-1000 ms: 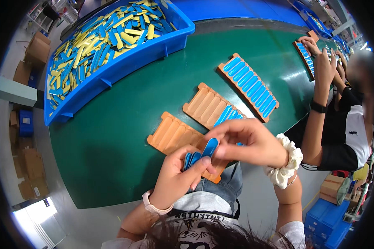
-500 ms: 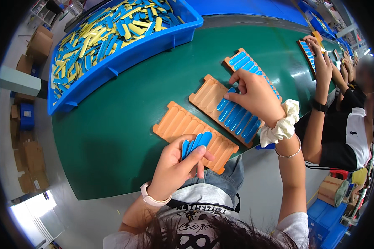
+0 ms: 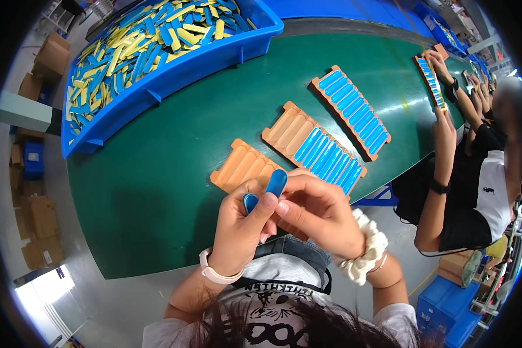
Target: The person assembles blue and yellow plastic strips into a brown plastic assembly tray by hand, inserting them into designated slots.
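Far left, a blue bin [image 3: 206,65] holds loose blue and yellow strips [image 3: 148,43]. Nearer, my left hand [image 3: 238,223] curls around at least one blue piece [image 3: 250,202], its thumb against the raised blue strip [image 3: 277,181] between my hands, beside the near tray [image 3: 238,164]. That strip's long axis runs away from me, rounded tip far and leaning right. I judge it light, stiff and slick, best pinched by its lower edges. My right hand [image 3: 322,211] bunches its fingers narrowly there; whether they grip, I can't tell. Farther right, the middle tray [image 3: 287,127] and far tray [image 3: 341,120] hold seated strips [image 3: 325,159].
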Demonstrator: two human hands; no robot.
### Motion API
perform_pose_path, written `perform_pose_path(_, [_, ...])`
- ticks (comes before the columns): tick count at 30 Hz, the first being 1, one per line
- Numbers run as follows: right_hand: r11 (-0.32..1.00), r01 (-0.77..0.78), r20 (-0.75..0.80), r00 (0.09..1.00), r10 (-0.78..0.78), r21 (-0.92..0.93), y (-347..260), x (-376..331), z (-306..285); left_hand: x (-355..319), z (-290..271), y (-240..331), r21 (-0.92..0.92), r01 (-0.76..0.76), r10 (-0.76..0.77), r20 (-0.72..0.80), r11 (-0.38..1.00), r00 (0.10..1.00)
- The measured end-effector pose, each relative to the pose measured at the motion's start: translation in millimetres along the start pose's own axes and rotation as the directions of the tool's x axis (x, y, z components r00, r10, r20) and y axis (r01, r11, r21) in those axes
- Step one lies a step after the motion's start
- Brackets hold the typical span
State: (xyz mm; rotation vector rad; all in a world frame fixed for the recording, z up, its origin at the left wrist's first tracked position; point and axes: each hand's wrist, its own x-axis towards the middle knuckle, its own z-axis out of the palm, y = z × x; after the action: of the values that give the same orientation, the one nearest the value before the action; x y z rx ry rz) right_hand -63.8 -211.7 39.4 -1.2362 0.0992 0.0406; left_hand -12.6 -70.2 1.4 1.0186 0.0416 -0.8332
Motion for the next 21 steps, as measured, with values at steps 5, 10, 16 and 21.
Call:
perform_pose_path(5, [0.979,-0.078,-0.151,0.983,0.107,0.188,9.0,-2.1,1.9,-1.8,-0.6,2.1,0.033,0.034,-0.037,0.093,0.999,0.995])
perform_pose_path(10, [0.813,0.017,-0.246,0.949,-0.196,-0.582,-3.9,32.8,-37.0,-2.9,-7.7,-3.7,-0.016,0.074,-0.071,0.174,0.997,0.982])
perform_pose_path(16, [0.432,-0.085,-0.133,0.988,-0.081,-0.898,-33.6,62.9,-105.4,-3.0,-2.2,-0.8,-0.124,0.075,-0.079,-0.027,0.989,0.997])
perform_pose_path(21, [0.220,-0.056,-0.083,0.990,-0.116,-0.974,-34.4,86.7,-116.8,-4.4,-0.9,12.1,0.110,0.156,-0.163,0.057,0.982,0.985])
